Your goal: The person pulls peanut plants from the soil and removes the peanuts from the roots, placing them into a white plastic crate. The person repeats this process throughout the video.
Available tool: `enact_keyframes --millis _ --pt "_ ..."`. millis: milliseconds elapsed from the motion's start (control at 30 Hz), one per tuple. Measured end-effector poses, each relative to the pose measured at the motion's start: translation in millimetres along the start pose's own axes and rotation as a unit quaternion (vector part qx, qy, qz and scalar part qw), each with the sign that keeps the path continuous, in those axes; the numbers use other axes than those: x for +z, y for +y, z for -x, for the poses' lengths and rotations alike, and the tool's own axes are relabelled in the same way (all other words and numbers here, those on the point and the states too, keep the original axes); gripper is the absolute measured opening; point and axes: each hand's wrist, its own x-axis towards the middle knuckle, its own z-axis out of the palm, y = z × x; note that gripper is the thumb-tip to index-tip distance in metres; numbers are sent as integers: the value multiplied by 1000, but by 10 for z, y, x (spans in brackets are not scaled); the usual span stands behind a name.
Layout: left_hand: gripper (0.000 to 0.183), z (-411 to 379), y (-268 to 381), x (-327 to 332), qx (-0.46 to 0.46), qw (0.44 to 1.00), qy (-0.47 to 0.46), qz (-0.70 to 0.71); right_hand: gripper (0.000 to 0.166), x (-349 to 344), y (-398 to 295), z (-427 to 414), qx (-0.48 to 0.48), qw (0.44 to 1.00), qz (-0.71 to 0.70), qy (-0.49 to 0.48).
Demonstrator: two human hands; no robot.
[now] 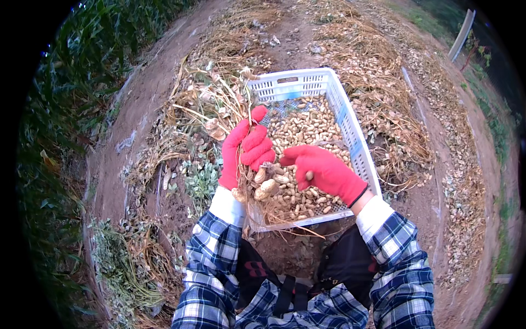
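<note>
My left hand point(248, 144), in a red knit glove, is closed around the stems of a dried peanut plant point(224, 105). Its leafy tops point away to the upper left, while roots and several attached peanuts point(267, 188) hang below the fist. My right hand point(322, 170), gloved the same, is just right of those peanuts with its fingers curled. One peanut point(309, 175) shows at the curled fingers. Beneath both hands is a white plastic crate point(357, 135) with slotted walls, its perforated floor largely covered by loose peanuts point(304, 127).
Rows of dry peanut vines point(357, 70) lie on bare soil beyond and right of the crate. Greener uprooted plants point(123, 267) are heaped at lower left. Tall green crops point(70, 90) border the left side, and a post point(462, 35) stands at upper right.
</note>
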Motion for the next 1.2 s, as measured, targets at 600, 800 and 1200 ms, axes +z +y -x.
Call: enact_keyframes --millis 600,800,1200 --pt "35 10 9 -74 7 990 49 -133 30 -537 13 -128 -64 952 152 258" --pt "35 61 37 -129 6 978 137 -158 31 -386 -83 -98 -73 983 5 166" --pt "33 21 -200 -163 -170 871 302 -348 35 -308 -214 5 -73 974 163 138"
